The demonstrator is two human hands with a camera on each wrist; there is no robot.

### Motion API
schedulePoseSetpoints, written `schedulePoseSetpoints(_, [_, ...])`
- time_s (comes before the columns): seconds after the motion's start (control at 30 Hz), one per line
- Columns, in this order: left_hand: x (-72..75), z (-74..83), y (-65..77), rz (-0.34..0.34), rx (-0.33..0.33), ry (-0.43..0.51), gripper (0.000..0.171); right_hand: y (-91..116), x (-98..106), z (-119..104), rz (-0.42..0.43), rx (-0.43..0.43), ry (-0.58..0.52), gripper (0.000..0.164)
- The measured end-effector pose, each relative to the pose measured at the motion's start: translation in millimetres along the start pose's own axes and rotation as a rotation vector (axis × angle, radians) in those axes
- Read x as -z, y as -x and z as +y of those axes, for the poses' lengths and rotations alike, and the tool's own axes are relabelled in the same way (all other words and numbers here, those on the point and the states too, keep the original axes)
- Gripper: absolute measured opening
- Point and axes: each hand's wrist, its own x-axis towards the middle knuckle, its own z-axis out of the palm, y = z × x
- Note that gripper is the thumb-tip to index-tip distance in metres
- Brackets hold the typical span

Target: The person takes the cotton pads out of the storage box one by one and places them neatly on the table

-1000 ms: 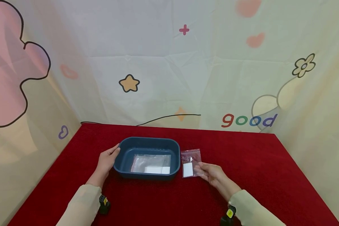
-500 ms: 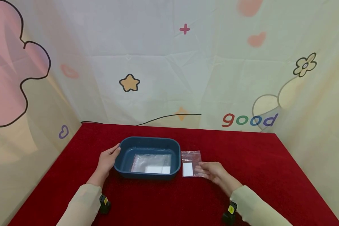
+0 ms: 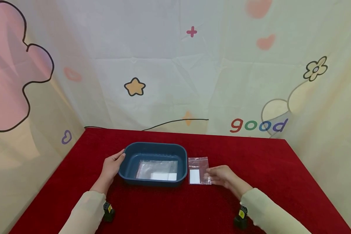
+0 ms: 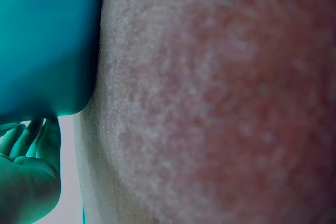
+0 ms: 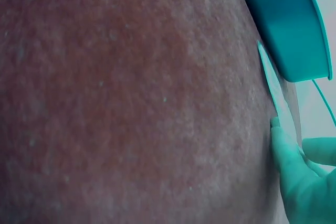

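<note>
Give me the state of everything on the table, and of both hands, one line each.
Tub: upright, open on top.
Clear plastic inside tub: lying flat; how many bags is unclear.
Loose bag: right of the tub, white card inside; seal unclear.
Left hand: gripping the tub's left end.
Right hand: at the loose bag's right edge; pinch unclear.
</note>
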Motion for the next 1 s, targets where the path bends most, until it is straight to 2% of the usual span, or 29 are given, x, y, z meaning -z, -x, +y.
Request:
schedulePoseSetpoints(0.3, [-0.9,1.1,0.6,0.004,-0.001,0.007,0.049,2.2,11.1,-1.5,-0.025,0.004,0.071,0.037])
schedulePoseSetpoints(0.6, [-1.3,2.2,0.8,0.006,-0.003,0.004,0.048,5.0,22.8,-7.0,-0.039,-0.009,0.209,0.035])
schedulePoseSetpoints(1.0, [-0.4,1.4,1.9,0.000,0.003,-0.001,0.049,10.8,31.5,-13.8,-0.112,-0.052,0.260,0.037])
